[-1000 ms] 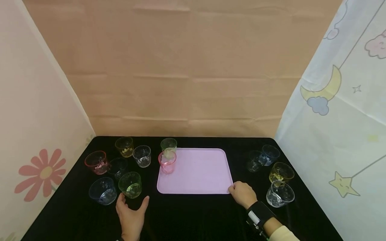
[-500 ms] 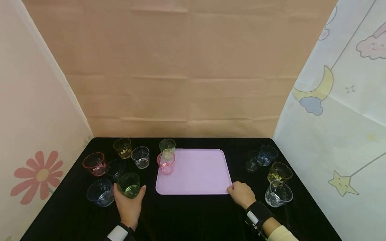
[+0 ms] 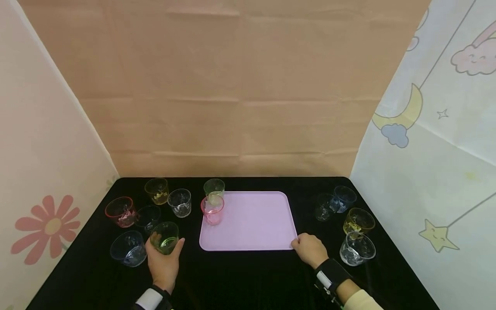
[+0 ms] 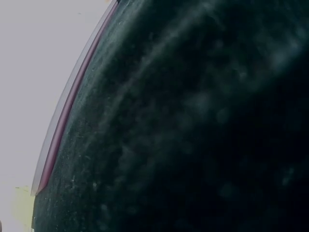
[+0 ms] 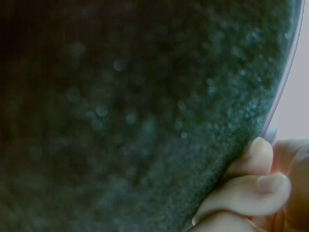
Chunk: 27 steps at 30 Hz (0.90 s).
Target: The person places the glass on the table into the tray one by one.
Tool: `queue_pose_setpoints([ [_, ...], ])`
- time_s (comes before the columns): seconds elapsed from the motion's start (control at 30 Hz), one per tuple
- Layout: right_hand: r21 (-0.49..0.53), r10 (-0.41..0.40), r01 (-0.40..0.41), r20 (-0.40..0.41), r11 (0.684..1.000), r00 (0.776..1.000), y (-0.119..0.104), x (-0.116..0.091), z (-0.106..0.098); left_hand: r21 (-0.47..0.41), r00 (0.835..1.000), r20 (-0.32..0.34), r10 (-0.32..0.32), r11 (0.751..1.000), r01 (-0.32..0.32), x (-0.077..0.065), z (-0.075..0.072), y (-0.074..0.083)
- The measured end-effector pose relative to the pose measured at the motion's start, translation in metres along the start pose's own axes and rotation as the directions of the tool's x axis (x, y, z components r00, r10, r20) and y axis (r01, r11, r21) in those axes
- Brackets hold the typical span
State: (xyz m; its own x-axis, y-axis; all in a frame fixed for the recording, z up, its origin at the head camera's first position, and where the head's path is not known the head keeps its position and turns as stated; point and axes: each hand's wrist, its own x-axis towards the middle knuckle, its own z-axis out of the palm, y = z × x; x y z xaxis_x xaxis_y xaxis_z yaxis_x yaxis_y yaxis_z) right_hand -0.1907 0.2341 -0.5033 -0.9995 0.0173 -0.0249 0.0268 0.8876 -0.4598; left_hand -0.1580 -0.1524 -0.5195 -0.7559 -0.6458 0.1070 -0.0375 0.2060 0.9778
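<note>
My left hand point(image 3: 164, 268) grips a green glass point(image 3: 166, 239) from the near side, thumb on its right and fingers on its left. Just left of it stands a blue glass point(image 3: 128, 249). A pink tray point(image 3: 252, 221) lies in the middle of the table, and my right hand point(image 3: 311, 249) holds its near right corner. In the right wrist view, curled fingers point(image 5: 246, 195) meet the tray's edge point(image 5: 285, 77). On the tray's left side stands a pink glass point(image 3: 213, 214), with a pale green glass point(image 3: 214, 186) behind it at the back left corner.
Left on the black table point(image 3: 240, 280) are a red glass point(image 3: 123, 213), a yellow glass point(image 3: 157, 191), a clear glass point(image 3: 180, 203) and a dark glass point(image 3: 148, 215). At right stand a clear glass point(image 3: 357, 249), a yellow glass point(image 3: 358, 220) and bluish glasses point(image 3: 344, 200).
My left hand has reached forward and closed round the green glass, which now tilts slightly. The right hand keeps its hold on the tray corner. The head view has shifted a little.
</note>
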Motion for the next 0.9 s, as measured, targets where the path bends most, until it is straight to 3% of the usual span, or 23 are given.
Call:
queue_pose_setpoints([
  [0.47,0.000,0.000,0.000,-0.001,1.000,1.000,-0.002,0.000,-0.002,-0.015,0.992,0.115,0.050,0.999,-0.048,-0.017,0.012,0.013],
  [0.9,-0.002,0.005,-0.005,0.006,1.000,1.000,-0.001,-0.001,-0.002,-0.029,0.958,0.278,0.069,0.998,-0.064,-0.030,0.028,0.030],
])
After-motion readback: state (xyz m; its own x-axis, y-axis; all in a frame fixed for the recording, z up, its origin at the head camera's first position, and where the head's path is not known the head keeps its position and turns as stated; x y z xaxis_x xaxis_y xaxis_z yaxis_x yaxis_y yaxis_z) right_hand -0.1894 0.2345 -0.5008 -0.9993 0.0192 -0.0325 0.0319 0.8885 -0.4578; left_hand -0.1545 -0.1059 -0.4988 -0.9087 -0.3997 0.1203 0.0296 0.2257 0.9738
